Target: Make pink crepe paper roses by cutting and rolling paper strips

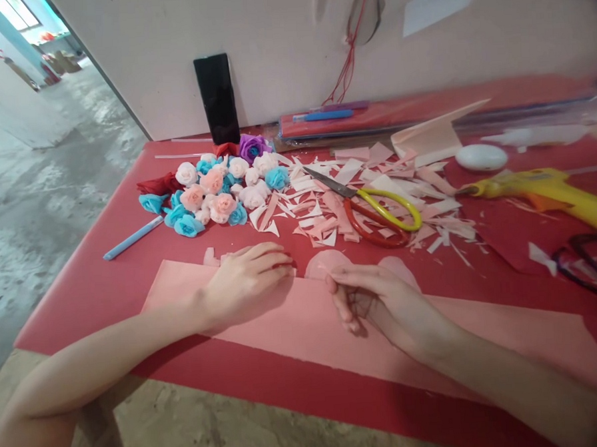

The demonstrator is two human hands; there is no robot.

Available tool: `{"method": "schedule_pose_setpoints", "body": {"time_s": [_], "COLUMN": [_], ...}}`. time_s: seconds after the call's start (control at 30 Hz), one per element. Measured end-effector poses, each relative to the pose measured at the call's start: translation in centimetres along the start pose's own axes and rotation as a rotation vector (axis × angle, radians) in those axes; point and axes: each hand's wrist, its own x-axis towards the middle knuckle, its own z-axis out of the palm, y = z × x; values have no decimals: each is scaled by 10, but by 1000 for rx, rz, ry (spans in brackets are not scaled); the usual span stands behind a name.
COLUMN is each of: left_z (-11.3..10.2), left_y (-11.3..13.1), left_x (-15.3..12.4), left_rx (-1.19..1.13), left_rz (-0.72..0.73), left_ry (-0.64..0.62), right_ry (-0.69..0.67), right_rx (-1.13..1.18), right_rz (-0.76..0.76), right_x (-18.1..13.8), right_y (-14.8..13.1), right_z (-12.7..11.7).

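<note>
My right hand [383,306] is closed in a pinch at the edge of a rounded pink paper petal [325,263]. Beside it, partly behind my right hand, lies another rounded pink paper piece [400,270]. My left hand [251,278] rests over the long pink paper strip [293,317], its fingers bent and close together. Their tips are partly hidden, with a small pale bit at them that I cannot make out. A small pink scrap [211,257] lies just behind my left hand.
Behind my hands are paper flowers [213,181], a heap of paper scraps [318,212] and scissors [390,208] with yellow and red handles. A yellow glue gun [541,191], black-handled scissors [588,268] and a white oval object [481,157] lie right. A phone [216,98] leans on the wall.
</note>
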Motion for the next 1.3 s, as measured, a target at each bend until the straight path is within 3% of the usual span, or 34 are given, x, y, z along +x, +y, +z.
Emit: {"method": "schedule_pose_setpoints", "body": {"time_s": [0.5,0.8,1.3], "left_z": [0,-1,-1], "left_y": [0,1,-5], "left_x": [-1,1,-4], "left_rx": [37,43,3], "left_rz": [-6,7,69], "left_ry": [15,88,53], "right_ry": [0,-1,-17], "right_rx": [12,13,27], "right_rz": [-5,-13,-5], "right_x": [0,-1,0], "right_y": [1,1,2], "right_z": [-1,-2,-3]}}
